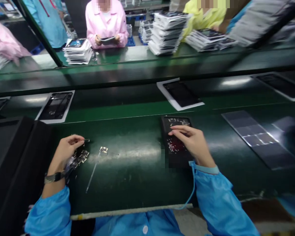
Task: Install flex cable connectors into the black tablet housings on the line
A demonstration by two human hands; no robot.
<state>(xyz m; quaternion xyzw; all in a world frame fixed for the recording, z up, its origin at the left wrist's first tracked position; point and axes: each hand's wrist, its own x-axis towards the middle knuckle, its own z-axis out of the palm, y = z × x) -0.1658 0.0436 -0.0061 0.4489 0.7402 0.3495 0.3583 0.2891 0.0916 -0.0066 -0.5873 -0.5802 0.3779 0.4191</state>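
Note:
At the left of the green bench, my left hand (pixel 66 150) has thumb and fingers pinched on a small dark electronic part (pixel 87 140). Just below it lies a pile of small circuit boards (pixel 83 157), partly covered by the hand. One small circuit board (pixel 103 149) lies apart on the bench, beside a thin clear stick (pixel 91 178). My right hand (pixel 193 142) is over a black tray (pixel 178 160) that holds several tiny pale parts. Its thumb and forefinger are closed together, and what they hold is too small to tell. A blue cord band circles the right wrist.
Behind the bench run device housings on white sheets, one (pixel 55 106) at left and another (pixel 183 94) at centre. Dark plastic strips (pixel 258 139) lie at right. A black box (pixel 17 164) stands at left. Co-workers and stacks of wrapped devices (pixel 167 34) are across the line.

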